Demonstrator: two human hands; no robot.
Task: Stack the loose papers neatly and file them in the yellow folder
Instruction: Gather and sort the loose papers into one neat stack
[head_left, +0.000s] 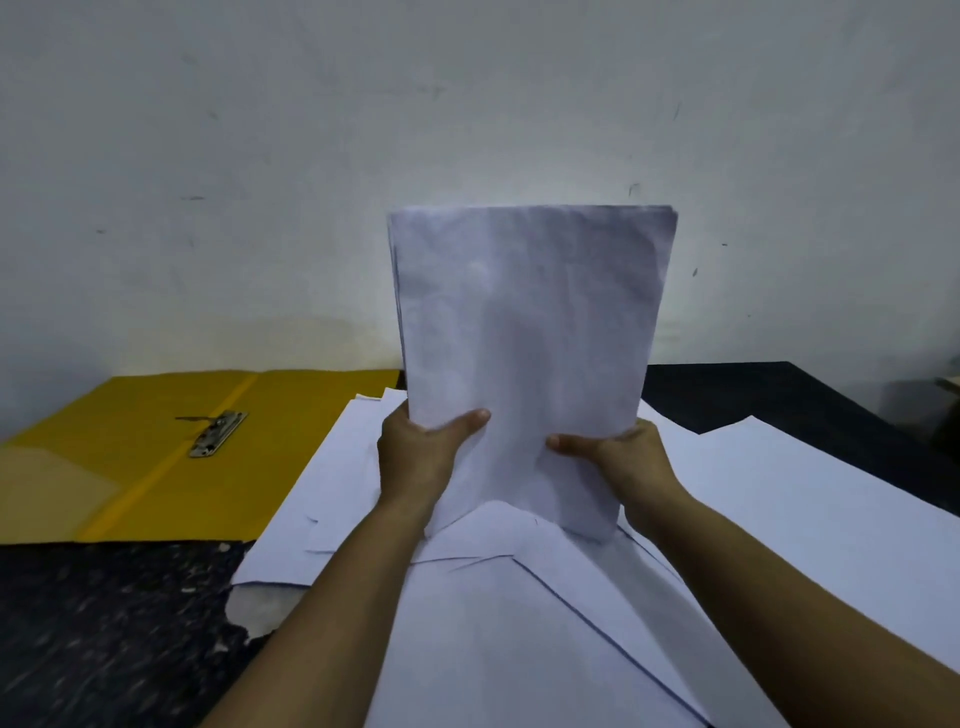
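A stack of white papers stands upright on its lower edge in the middle of the view. My left hand grips its lower left side, thumb across the front. My right hand grips the lower right side the same way. The stack's bottom edge touches several loose white sheets spread flat on the table. The yellow folder lies open at the left, with its metal clip showing near the spine.
The dark speckled table shows at the lower left and at the back right. More white sheets fan out to the right. A white wall rises close behind the table.
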